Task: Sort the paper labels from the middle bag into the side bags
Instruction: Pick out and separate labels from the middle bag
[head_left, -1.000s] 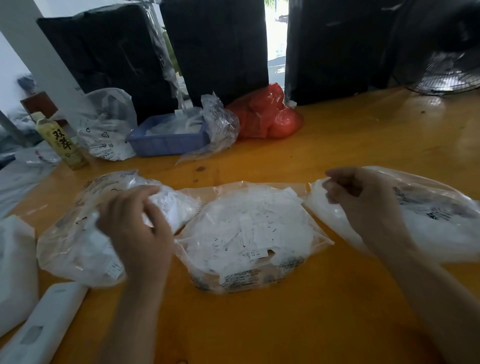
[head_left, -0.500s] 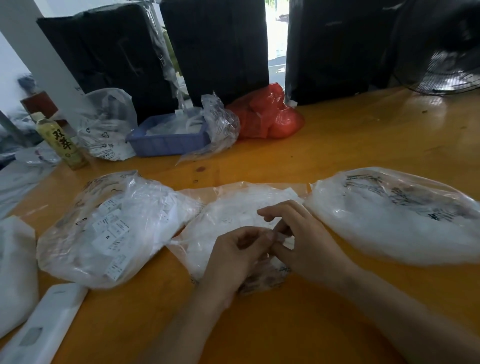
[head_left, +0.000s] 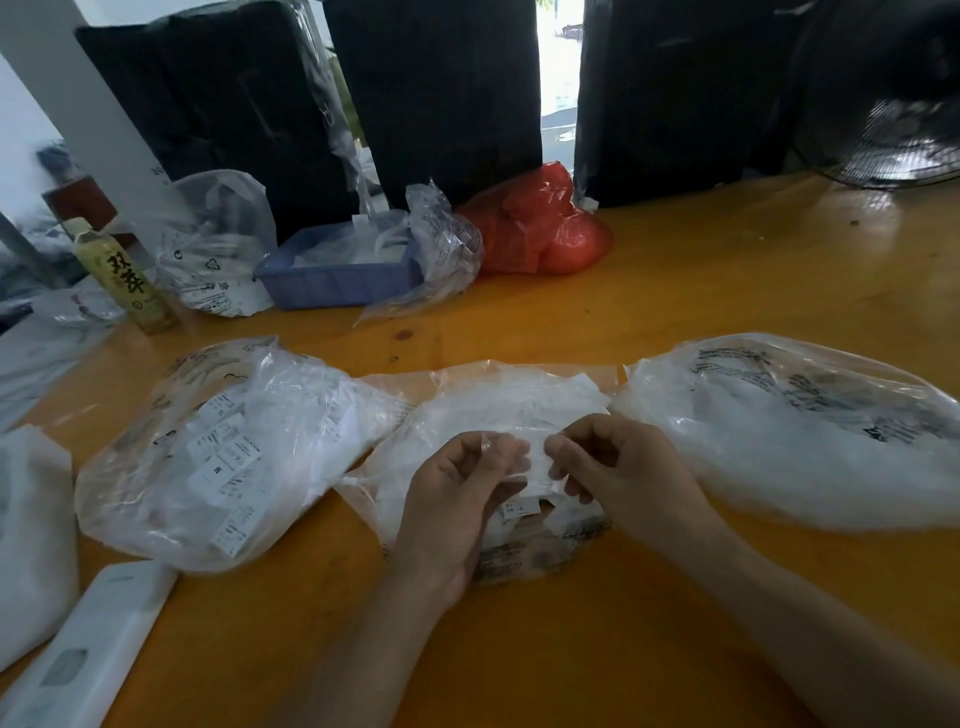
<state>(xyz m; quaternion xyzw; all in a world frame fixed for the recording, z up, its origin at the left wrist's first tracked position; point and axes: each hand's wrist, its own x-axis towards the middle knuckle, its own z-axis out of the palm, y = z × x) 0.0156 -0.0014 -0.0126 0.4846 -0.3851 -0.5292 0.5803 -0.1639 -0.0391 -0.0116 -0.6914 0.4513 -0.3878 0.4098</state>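
Step in hand: picking from the middle bag (head_left: 498, 415); both hands sit over its near part, where loose paper labels (head_left: 519, 506) show at the opening.
Left hand (head_left: 457, 499): fingers curled, tips drawn toward the thumb, seemingly pinching thin plastic or a label (blur hides which).
Right hand (head_left: 618, 467): fingers curled too, fingertips meeting those of the left hand over a white slip; I cannot tell whether it holds a label or only the bag film.
Where the labels are: most lie heaped inside the middle bag, on the orange table (head_left: 675, 291); more printed ones show through the left bag (head_left: 218, 457); the right bag (head_left: 800, 431) looks full of white, with blurred contents.
Next move, as I judge it: separate one label, read it, then carry it sideways to the matching side bag, which calls for a light pinch so only one slip comes away.
Edges: the left bag touches the middle bag; the right bag lies just beside it. The mouths of the side bags are not plainly visible, so a label may need the film lifted first.
Open room: bare table in front of the hands and behind the bags, up to the blue tray (head_left: 337, 275), the red bag (head_left: 540, 228) and the bottle (head_left: 124, 280); a white flat object (head_left: 88, 654) lies at near left, away from the sideways paths.
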